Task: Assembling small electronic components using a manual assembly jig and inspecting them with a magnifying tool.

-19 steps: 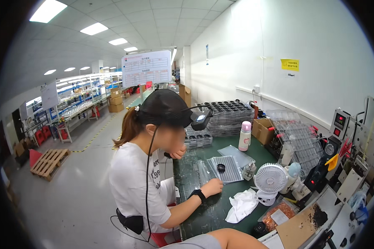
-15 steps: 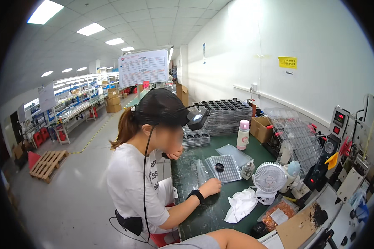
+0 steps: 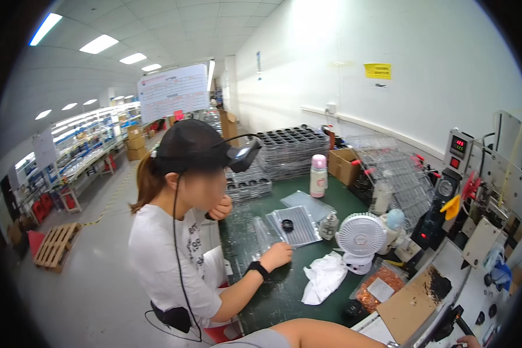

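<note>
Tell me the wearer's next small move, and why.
Probably tilt the view slightly down and to the right: only part of one of the hands shows, cut off by the lower edge near a black handle, so its grip can't be judged.

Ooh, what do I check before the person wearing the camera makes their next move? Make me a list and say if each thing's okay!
1. Wearer's hand fully in view: not ok. Only a bit shows at the lower edge, and I can't say which hand.
2. Hand holding the black handle near it: cannot tell.
3. Co-worker's hand on the table side away from the white fan: ok, there's a gap.
4. Pink-capped bottle standing up: ok.
5. Cardboard clean: not ok, dark bits lie on it.
</note>
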The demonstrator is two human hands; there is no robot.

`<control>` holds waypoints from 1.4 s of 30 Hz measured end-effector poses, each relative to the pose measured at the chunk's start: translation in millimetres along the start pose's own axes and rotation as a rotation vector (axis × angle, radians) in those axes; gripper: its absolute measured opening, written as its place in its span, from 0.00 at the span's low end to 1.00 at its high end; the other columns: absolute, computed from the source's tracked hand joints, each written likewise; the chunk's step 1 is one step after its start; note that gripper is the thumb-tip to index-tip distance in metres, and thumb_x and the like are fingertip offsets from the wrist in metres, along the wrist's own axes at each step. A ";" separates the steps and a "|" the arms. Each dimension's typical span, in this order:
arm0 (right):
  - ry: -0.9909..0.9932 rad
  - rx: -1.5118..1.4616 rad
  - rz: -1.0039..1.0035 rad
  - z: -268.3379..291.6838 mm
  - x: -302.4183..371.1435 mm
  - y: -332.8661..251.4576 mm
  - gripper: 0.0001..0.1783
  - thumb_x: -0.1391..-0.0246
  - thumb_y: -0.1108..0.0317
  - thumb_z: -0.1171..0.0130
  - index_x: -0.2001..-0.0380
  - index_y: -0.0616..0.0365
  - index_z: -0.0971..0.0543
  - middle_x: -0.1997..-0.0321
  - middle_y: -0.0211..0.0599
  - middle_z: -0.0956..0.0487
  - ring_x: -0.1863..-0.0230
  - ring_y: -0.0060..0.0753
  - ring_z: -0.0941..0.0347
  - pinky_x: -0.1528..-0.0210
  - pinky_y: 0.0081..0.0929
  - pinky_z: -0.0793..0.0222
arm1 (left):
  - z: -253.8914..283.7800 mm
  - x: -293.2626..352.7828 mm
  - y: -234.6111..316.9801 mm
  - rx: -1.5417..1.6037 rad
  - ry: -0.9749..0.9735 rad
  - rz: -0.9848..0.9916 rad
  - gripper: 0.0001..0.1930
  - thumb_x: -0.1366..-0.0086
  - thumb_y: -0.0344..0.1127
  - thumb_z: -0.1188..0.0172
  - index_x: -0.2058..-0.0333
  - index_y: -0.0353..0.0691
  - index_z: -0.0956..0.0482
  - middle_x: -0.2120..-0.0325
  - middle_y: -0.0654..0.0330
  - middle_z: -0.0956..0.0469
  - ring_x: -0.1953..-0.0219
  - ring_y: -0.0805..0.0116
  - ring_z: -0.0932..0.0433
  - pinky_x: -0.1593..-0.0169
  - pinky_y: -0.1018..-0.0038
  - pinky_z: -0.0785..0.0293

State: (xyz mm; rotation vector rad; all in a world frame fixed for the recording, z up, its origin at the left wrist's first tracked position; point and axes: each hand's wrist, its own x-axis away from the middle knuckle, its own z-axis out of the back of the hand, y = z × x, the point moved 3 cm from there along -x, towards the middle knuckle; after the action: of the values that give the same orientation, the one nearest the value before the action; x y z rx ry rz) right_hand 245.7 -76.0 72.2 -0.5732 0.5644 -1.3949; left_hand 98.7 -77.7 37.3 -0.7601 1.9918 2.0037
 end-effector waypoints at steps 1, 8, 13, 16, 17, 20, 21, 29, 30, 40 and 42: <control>0.029 0.050 0.010 2.8 4.9 7.3 0.13 0.45 0.74 0.50 0.56 0.64 0.27 0.73 0.37 0.23 0.73 0.24 0.29 0.71 0.20 0.35 | 6.3 -0.8 12.4 0.014 0.036 0.021 0.12 0.42 0.36 0.37 0.63 0.36 0.22 0.66 0.56 0.21 0.65 0.71 0.24 0.63 0.74 0.27; 0.058 0.138 0.246 2.7 -47.6 -38.6 0.17 0.55 0.71 0.52 0.62 0.65 0.21 0.76 0.53 0.23 0.75 0.42 0.25 0.69 0.30 0.30 | 92.3 27.5 45.3 -0.906 0.654 -0.028 0.10 0.48 0.34 0.34 0.76 0.37 0.27 0.79 0.63 0.34 0.76 0.73 0.34 0.71 0.77 0.35; -0.007 0.237 0.106 6.2 -56.0 -32.1 0.17 0.55 0.70 0.53 0.64 0.63 0.20 0.78 0.52 0.23 0.77 0.47 0.26 0.70 0.33 0.30 | 115.5 20.2 25.8 -0.961 0.744 0.205 0.17 0.50 0.39 0.32 0.65 0.35 0.22 0.75 0.62 0.32 0.72 0.72 0.32 0.66 0.78 0.33; 0.030 0.115 0.193 -0.6 -44.7 -26.1 0.16 0.54 0.70 0.53 0.65 0.61 0.20 0.79 0.51 0.24 0.78 0.48 0.26 0.70 0.35 0.30 | 111.7 12.2 19.4 -0.928 0.642 0.326 0.15 0.50 0.40 0.32 0.68 0.35 0.19 0.76 0.61 0.29 0.72 0.73 0.31 0.67 0.78 0.33; 0.010 0.150 0.186 -2.0 -42.7 -24.7 0.16 0.55 0.70 0.52 0.64 0.59 0.19 0.78 0.51 0.23 0.77 0.49 0.26 0.70 0.36 0.30 | 111.9 8.7 18.8 -0.968 0.657 0.312 0.13 0.50 0.40 0.32 0.73 0.35 0.18 0.79 0.61 0.25 0.76 0.74 0.29 0.71 0.77 0.32; -0.045 0.299 0.177 4.2 -44.0 -37.4 0.16 0.56 0.70 0.52 0.64 0.57 0.19 0.77 0.50 0.23 0.75 0.50 0.26 0.69 0.37 0.29 | 112.8 -6.0 28.4 -0.834 0.607 0.437 0.14 0.50 0.40 0.33 0.75 0.33 0.19 0.83 0.60 0.25 0.80 0.74 0.29 0.74 0.76 0.32; -0.107 0.296 0.164 0.2 -42.9 -35.7 0.17 0.57 0.70 0.52 0.64 0.56 0.19 0.75 0.51 0.23 0.73 0.51 0.26 0.67 0.38 0.29 | 109.9 -3.2 25.9 -0.844 0.626 0.446 0.13 0.49 0.39 0.34 0.77 0.32 0.19 0.86 0.60 0.25 0.83 0.75 0.29 0.77 0.77 0.33; -0.135 0.450 0.284 -1.7 -58.7 -36.7 0.15 0.56 0.67 0.50 0.67 0.57 0.18 0.72 0.48 0.21 0.69 0.48 0.24 0.62 0.36 0.28 | 89.4 -1.4 76.2 -1.060 0.894 0.055 0.08 0.51 0.33 0.34 0.74 0.34 0.20 0.83 0.62 0.27 0.82 0.76 0.30 0.76 0.79 0.34; -0.046 0.458 0.222 2.7 -63.6 -43.4 0.15 0.56 0.67 0.51 0.68 0.59 0.18 0.73 0.50 0.21 0.70 0.49 0.24 0.62 0.36 0.28 | 79.8 3.1 86.8 -1.062 0.890 0.053 0.08 0.51 0.33 0.34 0.74 0.34 0.20 0.83 0.62 0.27 0.82 0.76 0.30 0.76 0.79 0.34; 0.182 0.711 0.049 -32.0 -90.4 -76.3 0.10 0.57 0.72 0.49 0.76 0.64 0.19 0.70 0.54 0.21 0.65 0.51 0.23 0.59 0.38 0.27 | 9.6 51.2 136.8 -1.345 0.887 -0.291 0.08 0.55 0.30 0.31 0.77 0.36 0.22 0.83 0.61 0.29 0.82 0.73 0.32 0.78 0.79 0.35; 0.132 0.736 0.009 -34.4 -90.5 -76.3 0.10 0.57 0.72 0.50 0.75 0.64 0.19 0.69 0.53 0.21 0.64 0.50 0.23 0.59 0.37 0.27 | 4.8 61.3 139.0 -1.341 0.899 -0.311 0.08 0.55 0.30 0.31 0.77 0.36 0.22 0.83 0.61 0.29 0.82 0.74 0.31 0.78 0.80 0.35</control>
State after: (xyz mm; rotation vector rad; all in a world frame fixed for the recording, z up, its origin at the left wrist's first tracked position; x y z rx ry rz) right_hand 158.2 6.0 100.7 0.1141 0.1249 -1.5134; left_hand -23.0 -93.9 127.0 -2.3005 0.2320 2.8407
